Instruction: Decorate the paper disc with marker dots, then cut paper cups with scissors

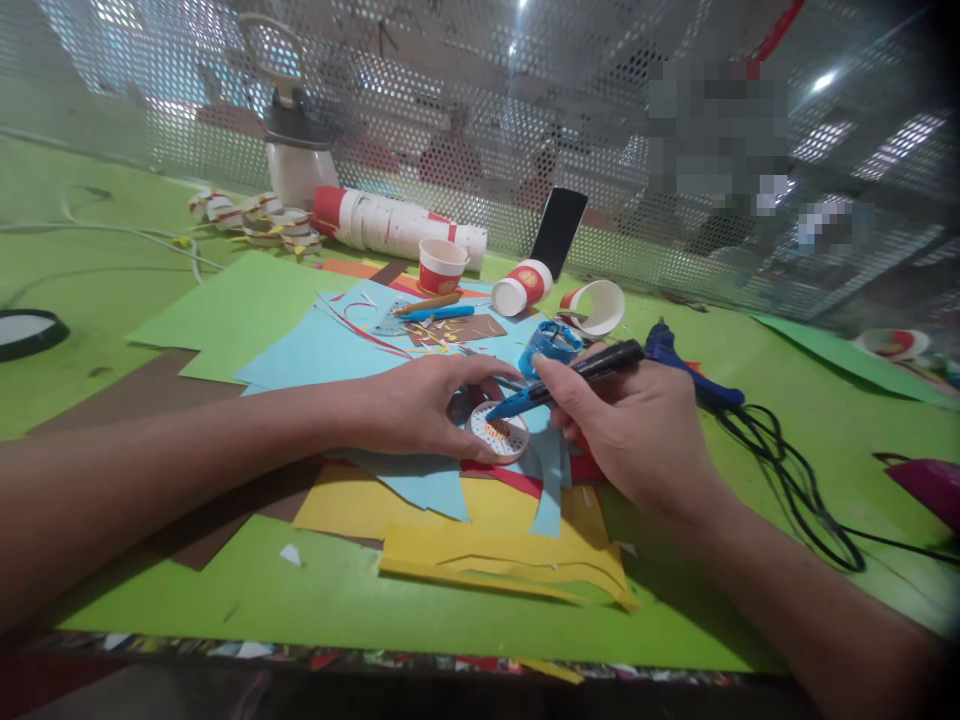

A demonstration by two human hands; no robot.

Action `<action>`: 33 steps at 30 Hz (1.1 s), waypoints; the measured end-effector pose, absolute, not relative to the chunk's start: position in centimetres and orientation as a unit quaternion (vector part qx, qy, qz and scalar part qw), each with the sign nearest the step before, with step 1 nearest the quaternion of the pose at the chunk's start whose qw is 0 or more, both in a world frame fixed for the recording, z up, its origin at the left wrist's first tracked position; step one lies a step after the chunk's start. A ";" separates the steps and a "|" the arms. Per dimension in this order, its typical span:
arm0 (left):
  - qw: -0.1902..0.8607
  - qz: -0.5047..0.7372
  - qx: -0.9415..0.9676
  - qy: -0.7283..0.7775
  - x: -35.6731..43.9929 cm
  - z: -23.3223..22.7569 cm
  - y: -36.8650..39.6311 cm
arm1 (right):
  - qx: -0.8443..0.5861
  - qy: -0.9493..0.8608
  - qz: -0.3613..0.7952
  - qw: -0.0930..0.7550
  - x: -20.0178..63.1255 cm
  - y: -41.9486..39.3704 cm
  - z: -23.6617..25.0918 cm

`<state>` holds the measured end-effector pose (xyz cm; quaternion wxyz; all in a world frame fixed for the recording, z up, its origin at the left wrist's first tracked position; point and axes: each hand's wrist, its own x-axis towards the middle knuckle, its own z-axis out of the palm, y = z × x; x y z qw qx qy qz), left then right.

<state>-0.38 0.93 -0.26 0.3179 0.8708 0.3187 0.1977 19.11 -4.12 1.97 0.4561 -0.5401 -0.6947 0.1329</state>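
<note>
My left hand (420, 405) is closed around the edge of a small round white paper piece (513, 443), like a cup's base, with blue dots and an orange patch in its middle. In my right hand (645, 425) is a black marker (604, 366), gripped like a pen. Its blue tip end points down at the round piece and seems to touch it. Just beyond my right thumb sits a blue-coloured ring-like piece (556, 341). Sheets of light blue paper (300, 355) and yellow paper (495, 550) lie beneath and in front of my hands.
Behind my hands are a red-and-white paper cup (441, 268), a tipped cup (523, 288), stacked cups (397, 225) and a leaning phone (559, 230). A blue glue gun (686, 368) trails a black cord at right. A spray bottle (296, 170) stands by the perforated screen.
</note>
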 end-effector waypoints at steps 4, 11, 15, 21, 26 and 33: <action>0.320 0.197 0.871 0.316 -0.4 -0.2 0.9 | -0.557 -0.677 0.153 0.455 18.9 -4.2 2.0; 0.323 0.194 0.866 0.330 -0.3 -0.1 0.7 | -0.572 -0.664 0.156 0.455 18.7 -4.1 1.9; 0.318 0.193 0.870 0.324 -0.3 -0.1 0.8 | -0.564 -0.670 0.160 0.456 18.7 -4.0 1.8; 0.314 0.183 0.871 0.331 -0.4 0.0 0.8 | -0.548 -0.669 0.159 0.476 18.9 -4.2 2.1; 0.319 0.184 0.867 0.334 -0.4 -0.1 0.8 | -0.536 -0.632 0.122 0.546 19.4 -4.4 3.0; 0.322 0.183 0.866 0.336 -0.3 0.1 0.7 | -0.540 -0.671 0.132 0.491 19.5 -3.7 2.1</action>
